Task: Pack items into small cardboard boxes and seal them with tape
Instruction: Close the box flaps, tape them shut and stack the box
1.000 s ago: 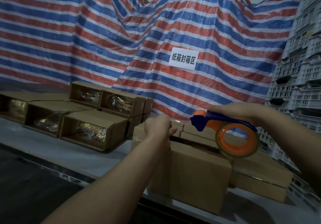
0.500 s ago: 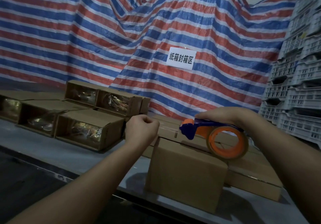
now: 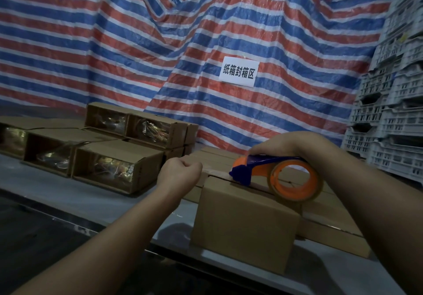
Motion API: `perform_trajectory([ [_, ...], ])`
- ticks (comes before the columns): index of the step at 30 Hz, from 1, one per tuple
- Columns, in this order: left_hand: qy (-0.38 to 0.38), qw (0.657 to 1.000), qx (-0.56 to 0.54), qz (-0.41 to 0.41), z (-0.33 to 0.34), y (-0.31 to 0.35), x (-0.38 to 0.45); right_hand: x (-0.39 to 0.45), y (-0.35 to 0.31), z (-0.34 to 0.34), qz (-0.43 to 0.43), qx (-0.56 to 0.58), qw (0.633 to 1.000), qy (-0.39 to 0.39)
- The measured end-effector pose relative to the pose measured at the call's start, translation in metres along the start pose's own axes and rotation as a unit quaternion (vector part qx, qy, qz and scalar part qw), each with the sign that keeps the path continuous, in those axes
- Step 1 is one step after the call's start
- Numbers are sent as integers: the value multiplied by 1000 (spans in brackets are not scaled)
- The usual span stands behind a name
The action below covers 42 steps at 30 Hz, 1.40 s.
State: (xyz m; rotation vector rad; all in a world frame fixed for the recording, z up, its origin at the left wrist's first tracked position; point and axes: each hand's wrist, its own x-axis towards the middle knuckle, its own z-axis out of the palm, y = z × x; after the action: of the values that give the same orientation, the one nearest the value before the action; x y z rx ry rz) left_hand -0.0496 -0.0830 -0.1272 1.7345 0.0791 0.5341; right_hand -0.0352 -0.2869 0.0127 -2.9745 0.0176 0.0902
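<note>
Tape (image 3: 216,171) is the weak point here, honestly. The left hand (image 3: 180,173), about center frame, has its fingers curled tight, pinching what looks like the free end of the clear strip, though it's too thin and see-through to say exactly where the grip sits. The right hand (image 3: 283,144), center right, is wrapped over the top of the blue and orange tape dispenser (image 3: 274,175), whose nose is down on the seam of the closed cardboard box (image 3: 247,221) standing near the front edge of the table (image 3: 96,201), lower center of the frame. Between the two hands the strip hangs in the air just past the box's left edge. If the left hand pulls off-line from the seam, my guess is the tape lands crooked and leaves part of the flap gap uncovered. If it goes slack instead, it'll probably fold onto itself or wrinkle, and clear tape is a pain to peel apart. The box is also light-looking and unbraced, so dragging the dispenser could slide it toward the table edge or twist it against the flat cartons (image 3: 332,221) beside it. The lighting is dim, so spotting the tape edge is harder too. The open windowed boxes (image 3: 116,168) at the left of the frame sit well apart and aren't in the way.
</note>
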Motion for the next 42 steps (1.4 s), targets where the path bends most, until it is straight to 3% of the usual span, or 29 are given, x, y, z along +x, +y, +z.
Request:
perform_trajectory([
  [12,-16,1000,21,13,-3,-5,8,8,-9,2,7,-32,999,-4],
  [17,-40,996,-40,-74,5,-24,0,4,-12,4,-1,-41,999,-5],
  [22,-101,965,-165,-178,18,-25,-15,-1,-10,3,-24,-34,999,-3],
  [32,-197,937,-191,-218,14,-24,-23,3,-11,3,-7,-32,999,-12],
  [38,-81,990,-59,-99,12,-10,-4,11,-7,4,3,-22,1000,-5],
  [42,-133,991,-24,-21,14,14,5,13,-6,3,0,-19,1000,-7],
])
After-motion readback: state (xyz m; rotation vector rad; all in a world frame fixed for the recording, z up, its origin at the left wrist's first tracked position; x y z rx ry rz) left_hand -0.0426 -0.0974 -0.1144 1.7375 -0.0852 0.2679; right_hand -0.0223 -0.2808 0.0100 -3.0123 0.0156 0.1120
